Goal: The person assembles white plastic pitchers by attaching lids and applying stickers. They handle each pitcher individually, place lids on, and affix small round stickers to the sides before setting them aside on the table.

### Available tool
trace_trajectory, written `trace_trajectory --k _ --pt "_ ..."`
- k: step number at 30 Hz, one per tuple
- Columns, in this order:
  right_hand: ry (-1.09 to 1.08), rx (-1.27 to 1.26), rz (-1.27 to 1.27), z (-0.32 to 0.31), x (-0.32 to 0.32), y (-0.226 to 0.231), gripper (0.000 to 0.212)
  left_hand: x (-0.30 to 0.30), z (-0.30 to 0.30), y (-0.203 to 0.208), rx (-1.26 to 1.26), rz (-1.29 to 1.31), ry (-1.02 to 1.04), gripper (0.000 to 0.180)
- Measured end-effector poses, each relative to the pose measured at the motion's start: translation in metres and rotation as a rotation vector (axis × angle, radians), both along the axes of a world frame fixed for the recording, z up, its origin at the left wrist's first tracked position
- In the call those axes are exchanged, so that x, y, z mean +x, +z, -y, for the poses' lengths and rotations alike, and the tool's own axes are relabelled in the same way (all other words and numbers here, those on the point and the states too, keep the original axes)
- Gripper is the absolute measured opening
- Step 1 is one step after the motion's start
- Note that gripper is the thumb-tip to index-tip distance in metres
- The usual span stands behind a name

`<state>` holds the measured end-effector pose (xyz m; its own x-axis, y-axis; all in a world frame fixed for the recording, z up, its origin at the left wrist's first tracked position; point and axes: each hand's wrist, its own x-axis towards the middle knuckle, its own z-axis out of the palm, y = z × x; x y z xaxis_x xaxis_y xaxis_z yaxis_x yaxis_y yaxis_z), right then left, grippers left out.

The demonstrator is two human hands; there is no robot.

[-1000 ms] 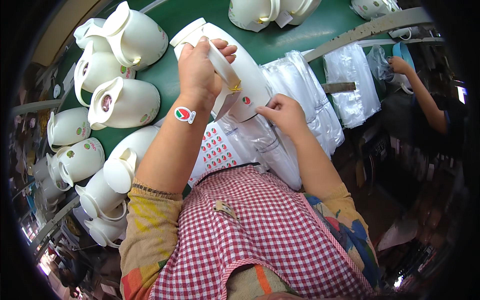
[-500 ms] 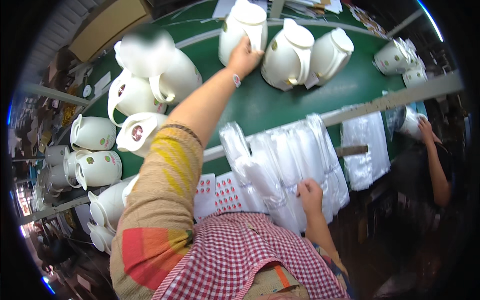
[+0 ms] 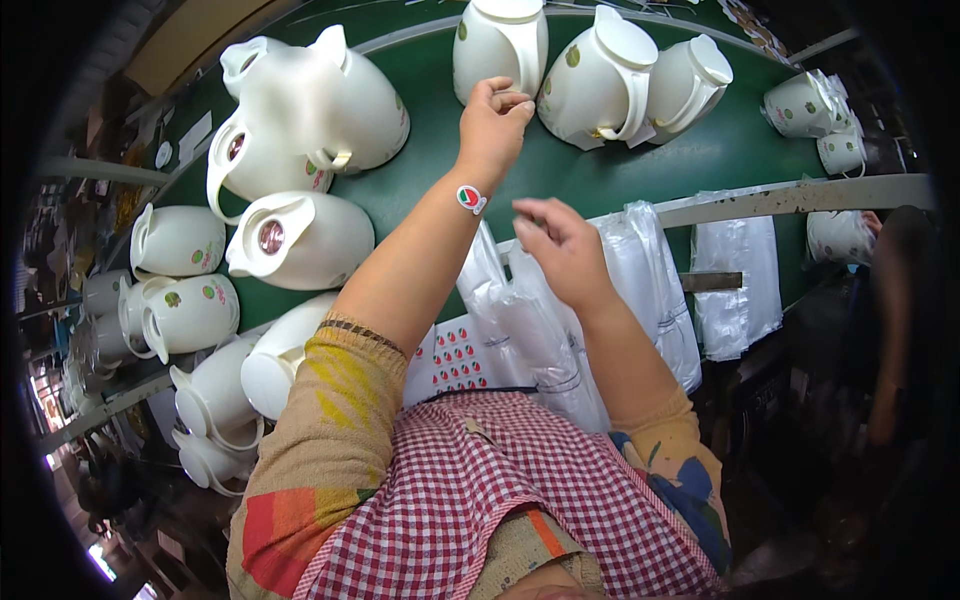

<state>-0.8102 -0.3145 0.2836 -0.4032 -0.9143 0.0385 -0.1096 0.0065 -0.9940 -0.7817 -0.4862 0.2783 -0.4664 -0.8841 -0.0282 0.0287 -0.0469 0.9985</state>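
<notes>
My left hand (image 3: 494,128) reaches over the green table, fingers loosely bent and apart, holding nothing I can see. It is just below a lidded white thermos jug (image 3: 498,45), close to its lower front. A round red and green sticker (image 3: 470,198) is on my left wrist. My right hand (image 3: 568,258) is raised above a row of clear plastic bags (image 3: 540,330), thumb and fingers apart, nothing in it. Two more lidded jugs, a larger one (image 3: 590,80) and a second (image 3: 685,85), stand to the right of my left hand. A sheet of stickers (image 3: 455,355) lies partly below my forearms.
Open-topped jugs (image 3: 310,240) stand at left, with more lying on their sides (image 3: 215,385) nearer me. A metal rail (image 3: 800,200) edges the green table (image 3: 450,235). Another bag stack (image 3: 737,285) hangs at right, near a co-worker's hand (image 3: 873,222) at a jug (image 3: 838,238).
My left hand has come off the jug's handle and drawn slightly down. My right hand has risen from the bags, moving up and left, and its fingers have spread.
</notes>
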Motion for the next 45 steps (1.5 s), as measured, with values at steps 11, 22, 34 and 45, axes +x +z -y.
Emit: trace_trajectory --k 11,22,34,45 --pt "0.055 0.202 0.395 0.012 0.044 0.018 0.015 0.043 -0.013 0.001 -0.868 0.358 0.155 0.038" --pt "-0.089 0.005 0.420 -0.008 0.044 0.006 0.009 0.118 0.075 0.016 -0.631 0.452 0.911 0.069" --pt "-0.111 0.004 0.520 -0.039 0.023 0.004 0.008 0.114 0.077 0.070 0.165 -0.036 0.025 0.024" --pt "-0.159 -0.132 0.214 -0.066 0.050 0.020 0.008 0.094 -0.048 0.077 0.495 -0.433 0.021 0.021"
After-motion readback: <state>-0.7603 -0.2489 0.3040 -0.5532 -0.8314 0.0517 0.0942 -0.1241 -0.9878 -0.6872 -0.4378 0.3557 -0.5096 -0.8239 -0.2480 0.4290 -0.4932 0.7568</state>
